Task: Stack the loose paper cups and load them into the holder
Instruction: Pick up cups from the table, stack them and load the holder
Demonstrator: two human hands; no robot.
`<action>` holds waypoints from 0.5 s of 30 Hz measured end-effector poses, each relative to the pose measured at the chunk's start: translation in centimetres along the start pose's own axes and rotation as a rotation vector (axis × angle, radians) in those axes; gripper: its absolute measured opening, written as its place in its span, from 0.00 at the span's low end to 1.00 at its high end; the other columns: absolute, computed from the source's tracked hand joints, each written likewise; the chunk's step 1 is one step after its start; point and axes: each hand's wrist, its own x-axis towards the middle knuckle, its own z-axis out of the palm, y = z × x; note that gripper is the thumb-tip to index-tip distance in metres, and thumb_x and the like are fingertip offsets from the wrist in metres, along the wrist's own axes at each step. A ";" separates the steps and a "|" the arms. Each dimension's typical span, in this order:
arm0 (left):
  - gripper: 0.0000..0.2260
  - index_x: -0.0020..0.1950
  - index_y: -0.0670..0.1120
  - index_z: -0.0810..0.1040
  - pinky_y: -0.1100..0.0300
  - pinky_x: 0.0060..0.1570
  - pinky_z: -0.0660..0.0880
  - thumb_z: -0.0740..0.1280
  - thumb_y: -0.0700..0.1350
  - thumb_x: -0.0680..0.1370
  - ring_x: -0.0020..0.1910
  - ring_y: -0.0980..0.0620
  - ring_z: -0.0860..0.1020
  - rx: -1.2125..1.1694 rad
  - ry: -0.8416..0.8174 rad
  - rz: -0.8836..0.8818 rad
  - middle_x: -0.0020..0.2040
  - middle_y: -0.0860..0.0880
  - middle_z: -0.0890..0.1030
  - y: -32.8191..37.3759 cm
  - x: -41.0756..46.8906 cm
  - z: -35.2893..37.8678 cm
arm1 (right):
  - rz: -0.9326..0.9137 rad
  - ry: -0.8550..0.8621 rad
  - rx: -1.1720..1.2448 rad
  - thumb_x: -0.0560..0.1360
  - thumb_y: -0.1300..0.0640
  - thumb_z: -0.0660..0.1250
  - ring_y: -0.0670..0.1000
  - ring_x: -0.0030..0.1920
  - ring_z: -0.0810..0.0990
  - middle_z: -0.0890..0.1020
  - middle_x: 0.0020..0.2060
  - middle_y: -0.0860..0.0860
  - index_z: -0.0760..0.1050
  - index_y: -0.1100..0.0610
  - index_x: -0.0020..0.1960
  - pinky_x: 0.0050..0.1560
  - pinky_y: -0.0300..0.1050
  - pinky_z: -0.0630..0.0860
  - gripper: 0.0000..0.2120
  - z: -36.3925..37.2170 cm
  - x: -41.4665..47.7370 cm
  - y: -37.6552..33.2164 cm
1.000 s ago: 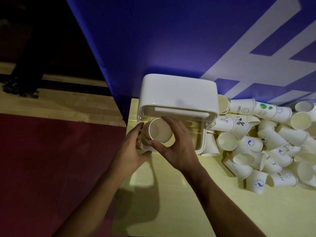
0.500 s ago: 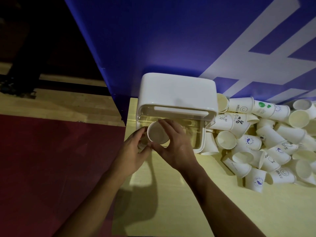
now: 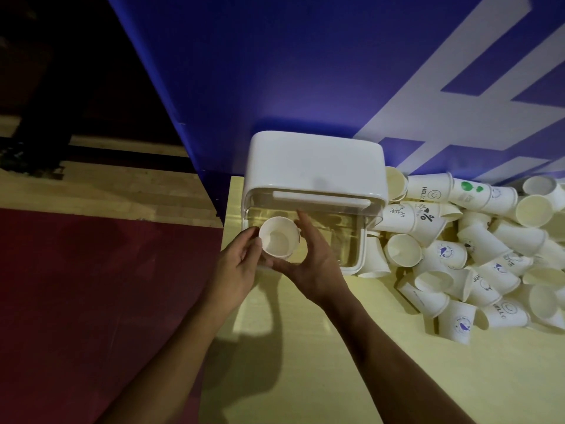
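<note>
A white paper cup (image 3: 278,240), mouth up, is gripped between both hands: the left hand (image 3: 241,264) is curled round its left side and the right hand (image 3: 312,267) is wrapped round its right side, thumb toward the person. A second rim seems to show beneath it, so a short stack may be held, though this cannot be told for certain. The cup is held at the left end of the holder (image 3: 315,179), against its clear lower part, with the white lid overhanging just beyond the fingertips. The step in hand is judged to be seating the cup in the holder. It would be done well if the cup were kept upright, guided under the lid's lip without the rim being squashed, and released only once it is supported. The table (image 3: 305,362) ends directly under the left hand, with floor beyond, so little room is offered to that side. A blue wall panel (image 3: 275,71) closes off the space past the holder. To the right of the right hand, more of the clear compartment is seen, and further right a pile of loose cups (image 3: 477,249) is crowded against the holder's side. Bare tabletop lies beneath the forearms, where withdrawal is judged easiest.
</note>
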 end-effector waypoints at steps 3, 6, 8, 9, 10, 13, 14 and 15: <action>0.11 0.65 0.49 0.78 0.73 0.46 0.75 0.61 0.48 0.86 0.45 0.68 0.83 0.032 -0.038 -0.020 0.48 0.59 0.85 -0.3 0.4 0.3 | 0.039 -0.048 -0.073 0.66 0.37 0.80 0.51 0.73 0.71 0.74 0.74 0.49 0.58 0.49 0.82 0.70 0.53 0.73 0.52 0.2 0.0 1.4; 0.17 0.66 0.54 0.79 0.55 0.58 0.80 0.61 0.60 0.84 0.51 0.62 0.84 0.034 -0.055 -0.074 0.53 0.56 0.85 -1.0 1.0 0.8 | 0.018 -0.068 -0.040 0.69 0.41 0.79 0.48 0.66 0.77 0.80 0.67 0.46 0.66 0.46 0.77 0.64 0.48 0.77 0.41 0.7 0.1 2.2; 0.19 0.64 0.55 0.80 0.52 0.58 0.80 0.61 0.64 0.82 0.55 0.56 0.83 0.009 -0.028 -0.086 0.55 0.55 0.85 -1.2 1.5 1.3 | 0.036 -0.043 -0.004 0.71 0.42 0.78 0.47 0.63 0.79 0.82 0.64 0.44 0.68 0.45 0.76 0.60 0.44 0.77 0.36 1.1 0.4 2.3; 0.16 0.64 0.55 0.80 0.56 0.56 0.80 0.61 0.61 0.83 0.56 0.55 0.83 -0.007 -0.015 -0.084 0.56 0.55 0.85 -1.1 1.7 1.5 | 0.042 -0.024 -0.003 0.72 0.42 0.77 0.46 0.62 0.79 0.83 0.62 0.43 0.69 0.44 0.75 0.59 0.44 0.78 0.34 1.2 0.7 2.3; 0.14 0.65 0.56 0.80 0.61 0.53 0.80 0.60 0.59 0.84 0.57 0.55 0.83 -0.032 -0.004 -0.085 0.56 0.55 0.84 -0.9 2.0 1.9 | 0.041 -0.007 -0.009 0.73 0.43 0.77 0.46 0.62 0.80 0.83 0.62 0.43 0.69 0.45 0.74 0.59 0.45 0.78 0.33 1.3 1.1 2.4; 0.14 0.65 0.62 0.78 0.57 0.57 0.79 0.59 0.61 0.84 0.58 0.54 0.82 -0.094 0.034 -0.106 0.58 0.57 0.83 -0.2 3.1 2.7 | 0.014 0.024 -0.013 0.75 0.44 0.75 0.46 0.61 0.80 0.83 0.61 0.45 0.72 0.48 0.73 0.59 0.44 0.78 0.29 1.2 2.7 2.4; 0.14 0.64 0.65 0.78 0.55 0.59 0.79 0.58 0.64 0.83 0.58 0.53 0.82 -0.097 0.046 -0.112 0.59 0.57 0.83 0.1 3.6 2.8 | 0.021 0.034 -0.029 0.75 0.43 0.75 0.48 0.61 0.80 0.83 0.61 0.47 0.74 0.50 0.71 0.57 0.42 0.76 0.28 1.1 3.4 2.2; 0.15 0.63 0.65 0.78 0.54 0.59 0.78 0.56 0.65 0.82 0.58 0.53 0.82 -0.090 0.060 -0.116 0.58 0.56 0.83 0.4 4.0 3.0 | 0.037 0.044 -0.054 0.75 0.42 0.75 0.49 0.61 0.80 0.83 0.61 0.49 0.76 0.52 0.70 0.56 0.41 0.75 0.27 1.0 4.1 2.0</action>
